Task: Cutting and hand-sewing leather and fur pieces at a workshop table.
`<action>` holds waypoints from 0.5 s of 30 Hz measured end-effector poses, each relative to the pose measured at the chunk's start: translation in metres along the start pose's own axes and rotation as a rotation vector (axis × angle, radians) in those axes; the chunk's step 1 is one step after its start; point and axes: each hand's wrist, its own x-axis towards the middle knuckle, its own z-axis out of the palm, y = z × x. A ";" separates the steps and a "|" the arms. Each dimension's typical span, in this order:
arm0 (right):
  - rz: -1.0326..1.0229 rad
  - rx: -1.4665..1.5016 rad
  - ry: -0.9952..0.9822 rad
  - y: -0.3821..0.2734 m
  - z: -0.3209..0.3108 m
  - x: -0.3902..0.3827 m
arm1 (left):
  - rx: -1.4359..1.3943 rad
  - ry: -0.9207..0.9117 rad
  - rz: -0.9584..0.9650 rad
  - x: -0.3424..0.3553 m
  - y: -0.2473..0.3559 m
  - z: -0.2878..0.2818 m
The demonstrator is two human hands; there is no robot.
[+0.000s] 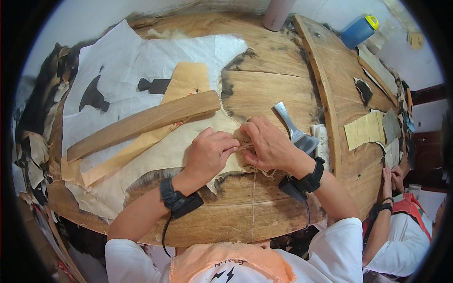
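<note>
A pale hide (151, 172) with dark fur along its edges lies skin side up on the wooden table (269, 94). At its right end, my left hand (213, 152) is closed, thumb and fingertips pinching the hide's edge. Facing it, my right hand (268, 145) is closed on the same edge, fingers curled over it. A thin, stringy bit of hide stretches between the two hands; the fingertips partly hide it. Just beyond my right hand lies a metal tool (295, 129) with a narrow handle and a wide flared blade.
A wooden bar (146, 125) rests on tan paper (188, 73) and a white sheet (120, 59) with dark shapes. A long wooden strip (321, 80) divides the table. Farther back stand a pink flask (277, 14) and a blue bottle (358, 33). A co-worker's hands (392, 177) are at right.
</note>
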 end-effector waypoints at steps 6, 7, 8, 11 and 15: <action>-0.063 -0.009 -0.018 0.008 0.005 0.002 | 0.011 -0.004 -0.004 0.002 0.000 0.000; -0.077 -0.016 -0.018 0.009 0.006 0.002 | 0.009 -0.022 -0.016 0.003 0.000 0.000; -0.091 -0.019 -0.013 0.010 0.006 0.002 | 0.009 -0.009 -0.012 0.003 0.000 0.000; -0.121 -0.034 -0.011 0.011 0.008 0.000 | -0.001 -0.008 -0.023 0.003 0.000 0.000; -0.170 -0.021 0.010 0.011 0.011 0.001 | -0.016 0.011 -0.046 0.004 -0.001 0.003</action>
